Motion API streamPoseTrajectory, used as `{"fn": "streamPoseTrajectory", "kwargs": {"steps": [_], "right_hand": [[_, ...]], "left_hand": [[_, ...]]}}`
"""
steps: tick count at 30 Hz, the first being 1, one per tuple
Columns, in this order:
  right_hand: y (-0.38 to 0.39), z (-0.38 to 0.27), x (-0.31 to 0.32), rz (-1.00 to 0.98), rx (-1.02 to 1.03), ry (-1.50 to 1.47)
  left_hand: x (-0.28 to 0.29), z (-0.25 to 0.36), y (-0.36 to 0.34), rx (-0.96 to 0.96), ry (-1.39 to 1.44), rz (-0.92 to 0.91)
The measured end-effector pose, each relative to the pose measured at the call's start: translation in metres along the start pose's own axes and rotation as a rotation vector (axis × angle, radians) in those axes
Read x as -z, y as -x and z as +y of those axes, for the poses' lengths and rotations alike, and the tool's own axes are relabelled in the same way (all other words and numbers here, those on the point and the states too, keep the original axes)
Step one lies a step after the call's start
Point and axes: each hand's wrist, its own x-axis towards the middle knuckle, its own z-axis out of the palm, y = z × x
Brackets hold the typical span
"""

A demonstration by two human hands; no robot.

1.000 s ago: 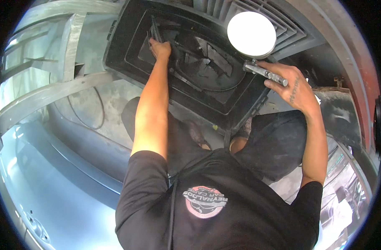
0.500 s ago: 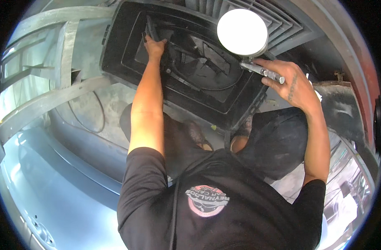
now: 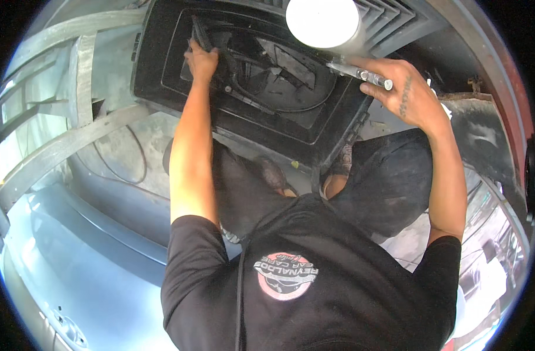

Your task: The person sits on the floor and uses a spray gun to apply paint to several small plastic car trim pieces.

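My right hand (image 3: 405, 93) is closed around a metal spray gun (image 3: 361, 73) with a round white cup (image 3: 323, 23) on top. The gun is over the far right part of a black moulded plastic lid or tray (image 3: 302, 138) lying before my knees. At that piece's far left, my left hand (image 3: 202, 62) is closed on a narrow dark strip-like part (image 3: 201, 34), tilted up from the surface. Blur and dark colour hide just how the fingers grip it. Loose dark pieces lie in the recessed middle, partly hidden by haze.
A light blue car panel (image 3: 98, 257) curves along the lower left. Grey metal framing (image 3: 83, 76) stands at the left. Grey slatted louvres (image 3: 390, 26) are behind the cup, and a dark worn panel (image 3: 478, 131) is at the right. A thin hose or cable (image 3: 141, 155) loops on the floor.
The whole view has shifted a little. My right hand has carried the spray gun slightly farther away and to the left over the black piece. My left hand keeps its place on it.
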Motion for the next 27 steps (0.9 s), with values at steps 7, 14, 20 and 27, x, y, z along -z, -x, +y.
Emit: {"fn": "streamPoseTrajectory", "kwargs": {"steps": [7,14,20,27], "right_hand": [[0.004,0.005,0.004,0.009,0.007,0.034],[0.007,0.003,0.004,0.041,0.025,0.018],[0.007,-0.006,0.003,0.032,-0.002,0.060],[0.004,-0.012,-0.003,0.041,-0.003,0.015]], "left_hand": [[-0.004,0.068,0.058,-0.918,-0.448,-0.148],[-0.049,0.064,0.063,-1.023,-0.884,-0.345],[-0.044,0.052,0.055,-1.159,-0.741,-0.308],[-0.052,0.045,0.063,-1.235,-0.512,-0.032]]}}
